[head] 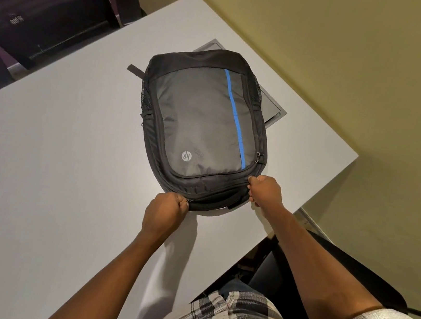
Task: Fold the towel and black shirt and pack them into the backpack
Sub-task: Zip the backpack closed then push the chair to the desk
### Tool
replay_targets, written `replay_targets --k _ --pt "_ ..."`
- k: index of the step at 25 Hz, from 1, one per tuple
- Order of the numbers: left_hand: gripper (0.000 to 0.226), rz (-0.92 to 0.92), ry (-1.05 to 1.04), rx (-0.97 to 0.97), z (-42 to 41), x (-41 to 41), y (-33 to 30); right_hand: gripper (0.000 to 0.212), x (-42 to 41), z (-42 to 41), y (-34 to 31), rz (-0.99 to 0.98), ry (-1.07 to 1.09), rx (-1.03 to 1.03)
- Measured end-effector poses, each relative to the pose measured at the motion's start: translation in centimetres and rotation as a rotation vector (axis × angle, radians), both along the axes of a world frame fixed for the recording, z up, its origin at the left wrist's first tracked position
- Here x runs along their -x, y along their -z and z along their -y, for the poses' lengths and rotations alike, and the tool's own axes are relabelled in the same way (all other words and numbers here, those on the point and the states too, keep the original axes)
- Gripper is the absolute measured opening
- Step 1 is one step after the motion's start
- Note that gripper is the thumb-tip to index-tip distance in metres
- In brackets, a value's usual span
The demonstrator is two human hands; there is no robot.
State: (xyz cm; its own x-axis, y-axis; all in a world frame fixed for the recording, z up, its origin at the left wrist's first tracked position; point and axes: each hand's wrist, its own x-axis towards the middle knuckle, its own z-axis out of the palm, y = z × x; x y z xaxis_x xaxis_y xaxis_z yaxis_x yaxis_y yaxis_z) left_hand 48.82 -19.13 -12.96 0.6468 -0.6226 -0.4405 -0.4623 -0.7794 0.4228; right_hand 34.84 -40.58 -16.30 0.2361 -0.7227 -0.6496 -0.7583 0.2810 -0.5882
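A black and grey backpack (200, 127) with a blue stripe lies flat on the white table (53, 163), its top end toward me. My left hand (164, 214) is closed on the near left corner of the backpack at the zipper line. My right hand (264, 190) is closed on the near right corner. The zipper looks closed along the near edge. No towel or black shirt shows anywhere in view.
A grey flat panel (274, 108) lies under the backpack's far right side. The table's right edge (307, 201) runs close to my right arm, with a dark chair (297, 268) below it. Dark furniture (35, 10) stands beyond the far left.
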Motion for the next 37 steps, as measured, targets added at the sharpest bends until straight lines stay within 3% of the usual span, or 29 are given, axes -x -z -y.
replay_targets --k 7,12,15,21,30,37 --pt "0.038 -0.004 0.002 -0.007 0.0 0.7 -0.2 0.043 0.0 -3.2 -2.2 0.035 0.022 -0.132" --pt "0.033 0.005 -0.022 0.027 0.2 1.4 -1.1 0.050 -2.3 -8.1 -3.3 0.038 -0.132 -0.269" --pt "0.035 0.027 -0.013 0.061 0.3 1.9 -1.5 0.053 -3.9 -9.8 -3.4 0.063 -0.120 -0.334" --pt "0.027 -0.018 0.051 0.125 0.3 2.5 -1.0 0.048 -3.7 -10.4 -2.9 0.052 -0.005 -0.327" --pt "0.024 0.114 0.163 0.007 0.7 3.7 -0.6 0.032 -1.3 -9.6 -2.3 0.033 0.048 -0.236" --pt "0.024 0.109 0.099 -0.065 -1.7 0.6 0.0 0.030 0.2 -8.1 -2.1 0.051 0.118 -0.212"
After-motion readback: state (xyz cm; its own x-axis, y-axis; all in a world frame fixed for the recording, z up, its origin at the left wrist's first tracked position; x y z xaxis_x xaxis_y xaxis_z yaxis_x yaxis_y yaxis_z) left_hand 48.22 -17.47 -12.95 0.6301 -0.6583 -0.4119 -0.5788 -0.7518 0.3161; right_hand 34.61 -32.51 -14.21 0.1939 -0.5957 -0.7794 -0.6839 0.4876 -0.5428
